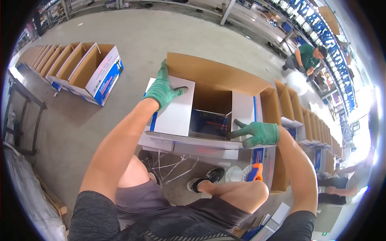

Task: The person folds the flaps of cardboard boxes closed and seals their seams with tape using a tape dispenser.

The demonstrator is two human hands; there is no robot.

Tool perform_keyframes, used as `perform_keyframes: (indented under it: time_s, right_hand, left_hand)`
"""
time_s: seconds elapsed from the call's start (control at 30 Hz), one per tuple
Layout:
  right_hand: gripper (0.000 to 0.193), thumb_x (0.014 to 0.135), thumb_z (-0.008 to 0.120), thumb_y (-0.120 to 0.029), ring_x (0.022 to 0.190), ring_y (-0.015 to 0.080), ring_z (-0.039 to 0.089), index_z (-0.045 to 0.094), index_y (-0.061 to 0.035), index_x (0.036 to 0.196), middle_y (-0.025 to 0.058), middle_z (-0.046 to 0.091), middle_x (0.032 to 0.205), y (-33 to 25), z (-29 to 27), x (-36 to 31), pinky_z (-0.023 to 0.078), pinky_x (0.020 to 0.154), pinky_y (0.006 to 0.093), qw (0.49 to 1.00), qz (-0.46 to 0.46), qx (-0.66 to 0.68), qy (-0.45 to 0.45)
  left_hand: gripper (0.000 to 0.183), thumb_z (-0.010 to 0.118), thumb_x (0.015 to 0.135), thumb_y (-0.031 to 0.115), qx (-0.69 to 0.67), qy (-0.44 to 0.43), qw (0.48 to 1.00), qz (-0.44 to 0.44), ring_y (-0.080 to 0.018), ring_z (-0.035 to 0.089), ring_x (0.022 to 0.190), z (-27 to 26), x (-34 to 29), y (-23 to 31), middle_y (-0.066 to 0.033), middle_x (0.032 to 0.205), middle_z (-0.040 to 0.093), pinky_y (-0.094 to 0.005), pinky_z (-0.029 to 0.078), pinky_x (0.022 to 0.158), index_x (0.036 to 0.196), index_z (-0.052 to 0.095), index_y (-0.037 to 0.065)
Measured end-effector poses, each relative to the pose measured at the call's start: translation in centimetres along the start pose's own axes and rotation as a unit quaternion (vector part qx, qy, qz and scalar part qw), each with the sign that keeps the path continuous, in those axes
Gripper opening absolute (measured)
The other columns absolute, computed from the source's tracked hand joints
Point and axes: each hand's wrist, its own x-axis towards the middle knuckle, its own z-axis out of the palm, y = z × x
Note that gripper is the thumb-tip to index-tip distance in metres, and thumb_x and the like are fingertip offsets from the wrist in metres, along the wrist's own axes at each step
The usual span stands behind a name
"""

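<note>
In front of me stands a cardboard carton (pixel 177 110), white outside and brown inside, with its two short side flaps folded inward. Its long brown far flap (pixel 217 71) stands raised. Through the gap between the side flaps shows a dark item (pixel 209 122) I cannot make out. My left hand (pixel 163 90), in a green glove, lies on the left flap, thumb spread and fingers reaching to the far flap. My right hand (pixel 257 133), also gloved in green, rests at the near right corner by the right flap (pixel 243 104), fingers apart. Neither hand grasps anything.
A row of open cartons (pixel 96 76) stands at the left, another (pixel 297 104) at the right. An orange and blue tape dispenser (pixel 257 172) and white straps (pixel 173 164) lie near my feet. A person in green (pixel 307 56) works at the back right. A metal cart frame (pixel 25 96) is far left.
</note>
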Motion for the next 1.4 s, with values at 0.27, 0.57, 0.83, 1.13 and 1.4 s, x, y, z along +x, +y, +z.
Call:
perform_keyframes:
  time_s: [0.27, 0.57, 0.83, 1.13, 1.4]
  right_hand:
    - [0.035, 0.087, 0.069, -0.037, 0.093, 0.0242, 0.069, 0.073, -0.0056, 0.103, 0.0143, 0.072, 0.102, 2.6, -1.7, 0.9, 0.052, 0.088, 0.0344, 0.967, 0.053, 0.001, 0.248]
    - [0.054, 0.076, 0.079, -0.037, 0.103, 0.0379, 0.058, 0.063, -0.0078, 0.119, 0.0173, 0.061, 0.115, 5.7, 1.0, 5.5, 0.048, 0.091, 0.0458, 0.860, 0.055, -0.202, 0.465]
    - [0.036, 0.093, 0.061, -0.019, 0.109, 0.0365, 0.059, 0.062, -0.0087, 0.127, 0.0180, 0.064, 0.120, 7.0, -5.9, 3.3, 0.046, 0.095, 0.0437, 0.778, 0.075, -0.135, 0.608]
    - [0.027, 0.095, 0.060, -0.010, 0.129, 0.0183, 0.048, 0.068, -0.0049, 0.121, 0.0076, 0.045, 0.151, 13.0, 5.6, 3.7, 0.036, 0.109, 0.0269, 0.755, -0.053, 0.299, 0.582]
    - [0.042, 0.099, 0.058, -0.014, 0.133, 0.0177, 0.046, 0.053, -0.0042, 0.139, 0.0125, 0.035, 0.156, 10.2, 6.8, 5.5, 0.035, 0.109, 0.0262, 0.748, 0.019, 0.296, 0.594]
  left_hand:
    - [0.092, 0.077, 0.084, 0.023, 0.039, -0.010, 0.999, 0.011, -0.0305, 0.039, 0.136, -1.6, 0.2, -0.4, -0.0184, 0.152, 0.034, -0.0344, 0.037, 0.112, 0.153, 0.019, 0.007]
    - [0.104, 0.074, 0.086, 0.039, -0.063, -0.185, 0.979, -0.064, -0.0322, 0.031, 0.143, -4.2, -4.7, -0.3, -0.0184, 0.157, 0.028, -0.0383, 0.034, 0.113, 0.158, 0.005, 0.010]
    - [0.117, 0.078, 0.082, 0.015, -0.041, -0.140, 0.989, -0.034, -0.0262, 0.044, 0.134, -3.1, -5.5, 0.7, -0.0202, 0.152, 0.036, -0.0345, 0.034, 0.114, 0.156, -0.012, 0.012]
    - [0.066, 0.068, 0.092, 0.027, -0.049, -0.174, 0.983, 0.021, -0.0320, 0.021, 0.148, -3.0, -5.7, 0.7, -0.0254, 0.160, 0.015, -0.0363, 0.027, 0.117, 0.150, 0.037, 0.018]
    - [0.047, 0.049, 0.103, 0.035, -0.114, -0.081, 0.989, -0.047, -0.0183, 0.046, 0.130, -3.6, -4.8, -0.2, -0.0081, 0.144, 0.050, -0.0302, 0.032, 0.112, 0.144, 0.048, 0.013]
